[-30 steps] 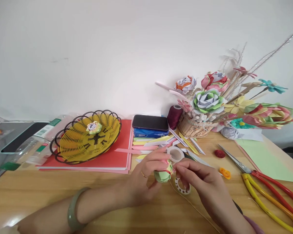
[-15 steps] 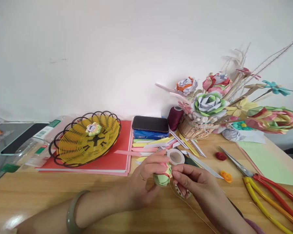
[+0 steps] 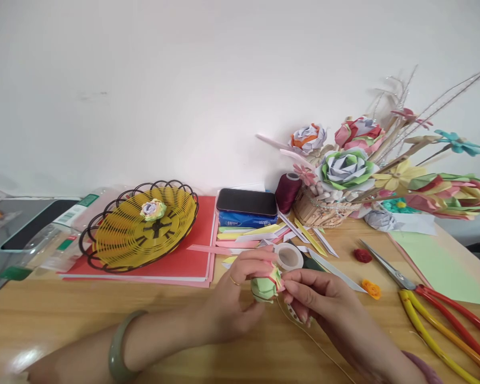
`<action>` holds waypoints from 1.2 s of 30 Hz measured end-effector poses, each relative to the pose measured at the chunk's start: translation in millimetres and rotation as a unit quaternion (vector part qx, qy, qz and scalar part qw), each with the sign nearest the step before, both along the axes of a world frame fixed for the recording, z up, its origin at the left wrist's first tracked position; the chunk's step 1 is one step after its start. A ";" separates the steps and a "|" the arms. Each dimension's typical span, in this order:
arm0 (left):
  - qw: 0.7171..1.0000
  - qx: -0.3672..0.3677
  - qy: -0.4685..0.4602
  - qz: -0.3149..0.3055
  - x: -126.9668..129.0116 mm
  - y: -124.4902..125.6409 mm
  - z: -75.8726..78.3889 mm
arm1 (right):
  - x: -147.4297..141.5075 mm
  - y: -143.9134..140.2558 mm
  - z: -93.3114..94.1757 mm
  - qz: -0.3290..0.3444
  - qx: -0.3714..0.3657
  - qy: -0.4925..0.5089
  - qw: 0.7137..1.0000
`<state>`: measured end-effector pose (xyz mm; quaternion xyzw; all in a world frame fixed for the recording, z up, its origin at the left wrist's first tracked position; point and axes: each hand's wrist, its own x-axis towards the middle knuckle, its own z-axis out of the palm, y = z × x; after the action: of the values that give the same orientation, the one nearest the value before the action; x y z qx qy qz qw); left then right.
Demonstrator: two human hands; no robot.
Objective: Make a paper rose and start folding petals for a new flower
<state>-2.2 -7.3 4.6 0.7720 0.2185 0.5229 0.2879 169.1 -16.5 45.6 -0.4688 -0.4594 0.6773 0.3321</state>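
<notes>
Head view: I see both hands closed on a small paper flower just above the table, near its front edge.

My left hand cups and pinches the green flower from the left; my right hand pinches its pink top, a thin wire trailing toward me. Just behind sits a tape roll. Scissors lie well apart on the right, the yellow basket far left. Bare wood lies open in front of the left forearm.

Left hand — right hand — fingertips together
</notes>
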 end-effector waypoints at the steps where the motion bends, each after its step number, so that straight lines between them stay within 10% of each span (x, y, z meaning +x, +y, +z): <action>1: 1.000 -0.014 -0.002 -0.005 -0.2 -0.4 0.0 | 1.1 0.8 0.1 0.005 -0.013 0.019 1.000; 25: 1.000 -0.018 0.008 -0.016 2.3 1.2 -0.2 | -0.1 3.2 2.2 -0.014 0.082 -0.166 0.983; 36: 0.998 0.033 0.043 0.018 2.3 3.4 -5.9 | -1.5 -10.1 -15.5 -0.057 0.419 -0.369 0.828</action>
<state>0.0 -3.9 -1.3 0.7984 0.2277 0.5014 0.2433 167.6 -26.6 30.0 -0.5248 -0.7601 0.1760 0.3403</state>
